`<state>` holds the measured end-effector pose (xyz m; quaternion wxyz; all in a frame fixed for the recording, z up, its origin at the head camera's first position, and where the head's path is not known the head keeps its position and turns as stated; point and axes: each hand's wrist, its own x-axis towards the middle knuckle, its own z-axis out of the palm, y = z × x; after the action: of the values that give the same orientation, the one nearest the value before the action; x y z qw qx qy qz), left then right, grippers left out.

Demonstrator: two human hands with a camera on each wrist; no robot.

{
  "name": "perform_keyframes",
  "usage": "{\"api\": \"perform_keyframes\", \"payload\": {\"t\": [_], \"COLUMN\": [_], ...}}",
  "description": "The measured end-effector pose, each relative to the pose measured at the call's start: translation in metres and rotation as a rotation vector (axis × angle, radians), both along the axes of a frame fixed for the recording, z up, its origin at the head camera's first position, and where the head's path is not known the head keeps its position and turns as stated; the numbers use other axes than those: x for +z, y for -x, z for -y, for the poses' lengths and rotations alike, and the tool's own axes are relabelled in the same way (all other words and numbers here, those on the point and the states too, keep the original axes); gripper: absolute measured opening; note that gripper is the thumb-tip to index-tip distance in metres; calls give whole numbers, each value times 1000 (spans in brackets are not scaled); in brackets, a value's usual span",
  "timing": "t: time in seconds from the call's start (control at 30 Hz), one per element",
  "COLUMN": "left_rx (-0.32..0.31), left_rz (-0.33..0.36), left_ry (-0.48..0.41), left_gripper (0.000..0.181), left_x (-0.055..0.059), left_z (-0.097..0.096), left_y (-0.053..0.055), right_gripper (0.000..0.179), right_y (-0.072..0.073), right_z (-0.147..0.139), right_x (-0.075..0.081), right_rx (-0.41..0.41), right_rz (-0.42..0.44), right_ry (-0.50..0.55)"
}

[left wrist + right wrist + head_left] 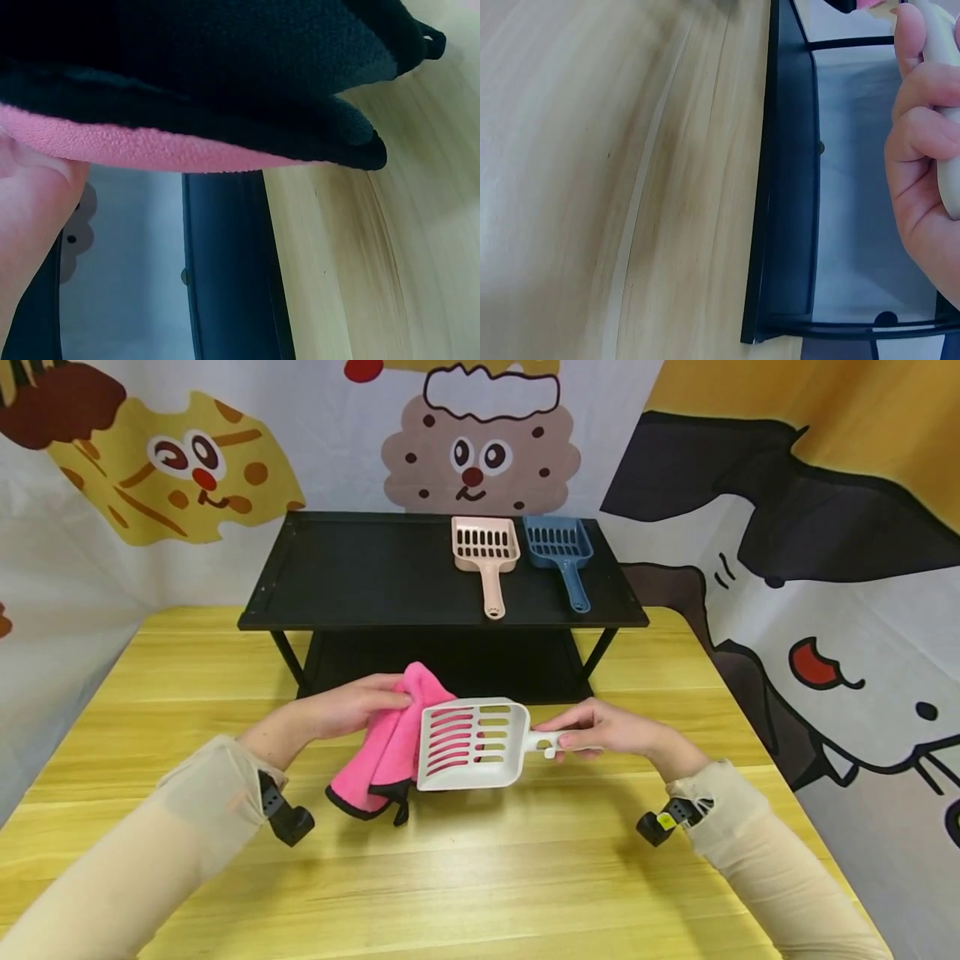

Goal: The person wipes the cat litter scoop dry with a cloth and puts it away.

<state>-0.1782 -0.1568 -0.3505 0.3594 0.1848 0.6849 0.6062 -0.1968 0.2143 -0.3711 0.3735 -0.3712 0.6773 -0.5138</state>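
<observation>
A white litter scoop [510, 770] with a slotted pan is held above the table by its handle, which my right hand [600, 731] grips. In the right wrist view the fingers of that hand [922, 150] curl round the pale handle [949, 184]. My left hand [356, 703] pinches a pink cloth [375, 756] with black edging. The cloth hangs behind the scoop's pan, and pink shows through the slots on its left side. In the left wrist view the folded cloth [172, 146] covers most of the fingers, and its dark side faces the camera.
A black two-level rack [360, 577] stands at the back of the wooden table [480, 877]. On its top lie a pink litter scoop [491, 577] and a blue litter scoop [566, 560], side by side at the right. A cartoon-printed curtain [322, 435] hangs behind.
</observation>
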Motion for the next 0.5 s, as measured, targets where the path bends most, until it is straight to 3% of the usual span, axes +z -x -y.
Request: {"api": "perform_keyframes", "payload": {"t": [0.2,0.33,0.5], "left_rx": [8,8,-17], "left_rz": [-8,-23,-57], "left_ry": [-26,-56,-184], "left_gripper": [37,23,19], "left_x": [3,4,-1], "left_z": [8,19,39], "left_y": [-3,-6,-9], "right_gripper": [38,29,21], "right_y": [-1,-3,-5], "right_z": [-9,-11,-9], "right_x": [-1,-1,0], "right_rx": [-34,-74,-150], "right_rz": [34,44,61], "right_ry": [9,0,-27]}}
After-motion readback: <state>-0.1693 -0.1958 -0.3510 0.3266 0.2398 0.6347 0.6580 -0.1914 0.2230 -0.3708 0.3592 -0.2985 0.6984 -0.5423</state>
